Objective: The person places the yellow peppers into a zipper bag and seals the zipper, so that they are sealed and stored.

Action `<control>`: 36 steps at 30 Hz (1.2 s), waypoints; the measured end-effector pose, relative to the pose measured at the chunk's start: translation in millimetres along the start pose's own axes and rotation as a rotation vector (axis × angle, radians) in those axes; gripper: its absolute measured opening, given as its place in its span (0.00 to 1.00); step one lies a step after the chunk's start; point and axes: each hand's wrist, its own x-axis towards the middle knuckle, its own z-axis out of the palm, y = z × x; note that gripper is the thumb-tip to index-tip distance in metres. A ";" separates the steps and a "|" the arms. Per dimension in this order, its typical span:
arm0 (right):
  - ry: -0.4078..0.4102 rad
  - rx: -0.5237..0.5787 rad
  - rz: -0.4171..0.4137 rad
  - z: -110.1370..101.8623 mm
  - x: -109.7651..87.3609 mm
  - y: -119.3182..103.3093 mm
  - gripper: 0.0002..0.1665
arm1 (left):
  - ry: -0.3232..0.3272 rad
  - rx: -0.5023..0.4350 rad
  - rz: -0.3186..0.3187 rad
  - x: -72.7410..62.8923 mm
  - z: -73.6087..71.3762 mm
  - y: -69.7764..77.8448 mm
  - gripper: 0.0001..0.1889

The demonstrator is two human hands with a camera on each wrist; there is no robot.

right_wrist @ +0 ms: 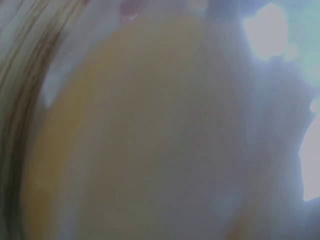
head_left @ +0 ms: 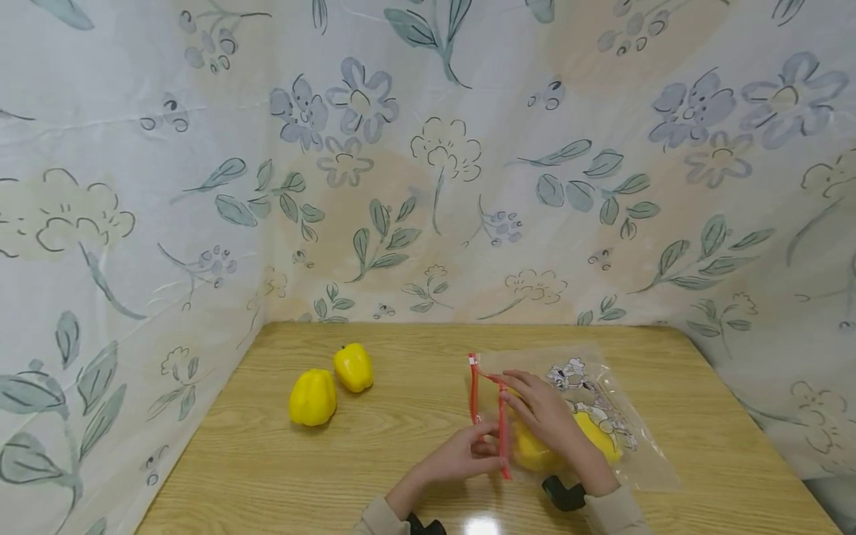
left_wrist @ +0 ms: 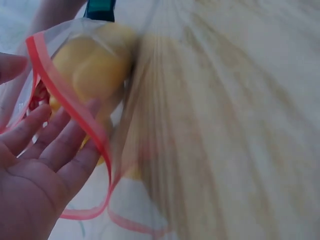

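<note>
A clear zip bag (head_left: 642, 453) with a red-edged mouth lies on its side, its mouth gaping toward the left. Inside it sit yellow bell peppers (head_left: 597, 437), blurred by the film. My left hand (head_left: 461, 455) is at the mouth. In the left wrist view, the left fingers (left_wrist: 62, 142) reach past the red edge with the thumb apart, near the bagged peppers. My right hand (head_left: 545, 412) rests over the bag from above, its fingers extended to the red edge; its thumb is hidden. A blurred yellow pepper (right_wrist: 55, 165) fills much of the right wrist view.
Two loose yellow bell peppers, one nearer (head_left: 313, 397) and one farther (head_left: 354, 367), sit at the left of the wooden table (head_left: 401, 349). Floral cloth (head_left: 428, 253) hangs behind and at both sides. Black wrist mounts (head_left: 563, 494) show at the sleeves.
</note>
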 end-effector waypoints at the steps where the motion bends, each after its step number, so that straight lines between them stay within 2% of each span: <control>1: 0.001 0.004 0.003 -0.1 -0.2 0.2 0.19 | -0.001 0.019 0.005 -0.2 -0.2 0.1 0.20; 8: 0.001 0.015 0.005 0.0 -0.6 -0.2 0.19 | 0.008 0.063 0.004 -0.6 -2.7 0.1 0.20; 20: 0.004 0.005 0.005 -0.2 -0.1 -0.7 0.19 | -0.026 0.117 0.039 -1.6 -11.5 1.0 0.21; 28: 0.015 -0.003 -0.018 0.2 -1.2 1.7 0.19 | -0.035 0.116 0.050 -2.3 -16.2 4.4 0.22; 33: 0.016 0.005 -0.018 0.8 -2.2 2.8 0.19 | -0.015 0.140 0.028 -5.1 -19.3 4.3 0.22; 36: 0.008 0.017 -0.004 0.8 -2.4 2.8 0.19 | 0.011 0.187 0.019 -6.9 -22.2 3.8 0.22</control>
